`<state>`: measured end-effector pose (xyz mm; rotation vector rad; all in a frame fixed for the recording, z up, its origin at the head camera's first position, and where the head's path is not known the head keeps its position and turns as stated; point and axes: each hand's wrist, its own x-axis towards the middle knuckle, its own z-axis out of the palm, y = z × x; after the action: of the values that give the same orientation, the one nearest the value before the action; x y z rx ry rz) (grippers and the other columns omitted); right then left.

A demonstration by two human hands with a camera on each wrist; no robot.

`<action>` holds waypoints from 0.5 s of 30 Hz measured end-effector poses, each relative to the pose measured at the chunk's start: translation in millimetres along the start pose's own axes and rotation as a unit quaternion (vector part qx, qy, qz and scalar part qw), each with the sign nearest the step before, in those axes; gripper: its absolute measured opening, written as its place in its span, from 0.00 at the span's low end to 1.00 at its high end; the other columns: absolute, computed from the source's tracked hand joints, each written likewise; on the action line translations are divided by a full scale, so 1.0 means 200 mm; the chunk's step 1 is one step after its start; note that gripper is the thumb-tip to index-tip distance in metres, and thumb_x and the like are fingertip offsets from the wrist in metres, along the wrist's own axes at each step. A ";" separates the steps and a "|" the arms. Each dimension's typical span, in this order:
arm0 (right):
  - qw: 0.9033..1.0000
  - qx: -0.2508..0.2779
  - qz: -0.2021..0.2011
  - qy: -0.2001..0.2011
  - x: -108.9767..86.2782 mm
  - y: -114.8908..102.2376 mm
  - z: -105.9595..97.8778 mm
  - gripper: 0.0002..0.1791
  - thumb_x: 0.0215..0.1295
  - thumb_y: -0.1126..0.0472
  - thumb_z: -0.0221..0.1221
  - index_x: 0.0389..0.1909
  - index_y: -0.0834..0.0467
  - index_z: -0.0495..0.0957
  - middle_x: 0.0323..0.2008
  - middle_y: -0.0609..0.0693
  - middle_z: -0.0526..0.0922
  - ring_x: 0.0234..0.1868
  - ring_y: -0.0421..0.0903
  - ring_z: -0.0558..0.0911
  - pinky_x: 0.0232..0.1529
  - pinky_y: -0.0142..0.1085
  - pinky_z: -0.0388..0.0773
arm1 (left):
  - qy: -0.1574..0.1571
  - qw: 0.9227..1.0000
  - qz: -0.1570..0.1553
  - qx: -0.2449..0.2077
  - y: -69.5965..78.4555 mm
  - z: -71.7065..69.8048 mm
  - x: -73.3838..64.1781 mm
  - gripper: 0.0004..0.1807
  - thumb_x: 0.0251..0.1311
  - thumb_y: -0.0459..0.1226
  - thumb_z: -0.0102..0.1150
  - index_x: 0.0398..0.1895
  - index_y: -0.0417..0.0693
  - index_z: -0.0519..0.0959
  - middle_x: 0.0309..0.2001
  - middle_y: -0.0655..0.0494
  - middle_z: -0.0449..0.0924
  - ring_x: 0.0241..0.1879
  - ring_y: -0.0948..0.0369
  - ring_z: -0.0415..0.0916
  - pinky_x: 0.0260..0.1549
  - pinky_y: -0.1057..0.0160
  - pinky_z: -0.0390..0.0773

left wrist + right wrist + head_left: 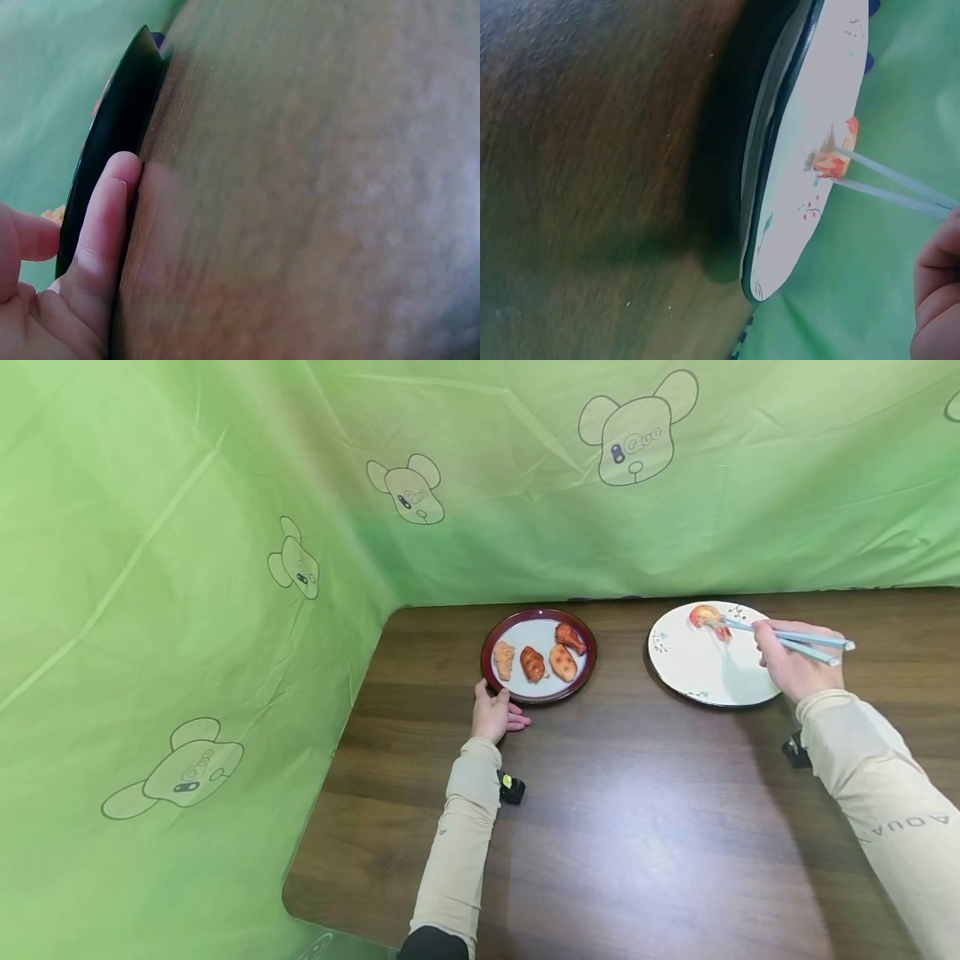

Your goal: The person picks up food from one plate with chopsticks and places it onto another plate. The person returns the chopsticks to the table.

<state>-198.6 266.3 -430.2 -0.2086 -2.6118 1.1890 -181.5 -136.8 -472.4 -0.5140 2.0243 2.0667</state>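
My right hand [804, 658] grips a pair of pale blue chopsticks [806, 636] at the right. Their tips meet an orange-and-white shrimp [705, 615] at the back of a white plate [705, 672] with floral sprigs. The right wrist view has the shrimp [835, 159] between the two sticks, at the plate's surface. To the left, my left hand [492, 715] holds the near-left rim of a dark red-rimmed plate [542, 698], thumb at the edge and a finger along the dark underside [112, 142]. Several pieces of fried or roasted food, including a drumstick [570, 637], lie on it.
Both plates stand near the back of a brown wooden table [600, 827]. A green curtain [525, 552] with bear-head prints hangs behind the table and along its left side. Bare wood lies between the two plates.
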 end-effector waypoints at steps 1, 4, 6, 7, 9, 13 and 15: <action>1.000 -0.005 -0.007 0.004 0.00 0.00 0.00 0.26 0.68 0.50 0.47 0.46 0.69 0.81 0.11 0.12 0.63 0.12 0.17 0.67 0.14 0.20 0.62 | 0.000 1.000 -0.001 0.002 0.01 0.00 -0.01 0.32 0.74 0.32 0.36 0.73 0.37 0.36 0.21 0.48 0.74 0.15 0.61 0.79 0.20 0.63 0.86; 0.999 -0.023 -0.026 0.010 -0.01 0.00 0.01 0.25 0.68 0.51 0.47 0.45 0.69 0.82 0.10 0.11 0.61 0.12 0.15 0.64 0.15 0.18 0.59 | -0.001 1.000 -0.002 0.009 0.03 0.00 -0.03 0.32 0.74 0.31 0.36 0.73 0.36 0.36 0.21 0.48 0.74 0.15 0.60 0.79 0.21 0.62 0.86; 0.999 -0.028 -0.035 0.012 -0.01 0.01 0.01 0.25 0.68 0.52 0.47 0.44 0.70 0.82 0.10 0.10 0.60 0.12 0.14 0.63 0.15 0.17 0.59 | -0.003 1.000 -0.003 0.011 0.04 0.00 -0.04 0.32 0.74 0.31 0.36 0.73 0.36 0.36 0.22 0.48 0.73 0.16 0.60 0.80 0.22 0.62 0.86; 0.999 -0.028 -0.039 0.013 -0.01 0.01 0.01 0.25 0.68 0.53 0.47 0.44 0.70 0.82 0.10 0.09 0.59 0.12 0.13 0.63 0.15 0.17 0.58 | -0.004 1.000 -0.003 0.011 0.04 0.00 -0.04 0.32 0.74 0.31 0.36 0.73 0.36 0.36 0.22 0.48 0.73 0.16 0.60 0.80 0.23 0.62 0.87; 0.998 -0.031 -0.044 0.015 -0.01 0.01 0.02 0.25 0.68 0.53 0.47 0.44 0.70 0.82 0.11 0.09 0.59 0.12 0.13 0.63 0.16 0.16 0.58 | -0.004 1.000 -0.002 0.010 0.04 0.00 -0.04 0.32 0.74 0.31 0.36 0.73 0.36 0.36 0.22 0.48 0.73 0.17 0.59 0.81 0.23 0.62 0.87; 0.998 -0.032 -0.049 0.014 0.00 0.01 0.02 0.25 0.68 0.53 0.46 0.45 0.70 0.81 0.12 0.07 0.58 0.12 0.12 0.62 0.16 0.15 0.58 | -0.003 1.000 -0.004 0.008 0.04 0.00 -0.04 0.32 0.74 0.31 0.36 0.73 0.37 0.36 0.22 0.48 0.73 0.18 0.58 0.82 0.23 0.61 0.87; 0.998 -0.035 -0.050 0.014 0.00 0.02 0.02 0.25 0.69 0.53 0.46 0.46 0.70 0.81 0.12 0.07 0.58 0.12 0.12 0.62 0.16 0.15 0.57 | -0.001 1.000 -0.003 0.008 0.02 0.00 -0.03 0.32 0.74 0.32 0.36 0.74 0.38 0.36 0.22 0.48 0.73 0.17 0.58 0.81 0.22 0.61 0.87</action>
<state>-198.8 265.6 -434.9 -0.1049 -2.6090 1.0549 -178.2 -136.2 -466.0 -0.5145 2.0324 2.0453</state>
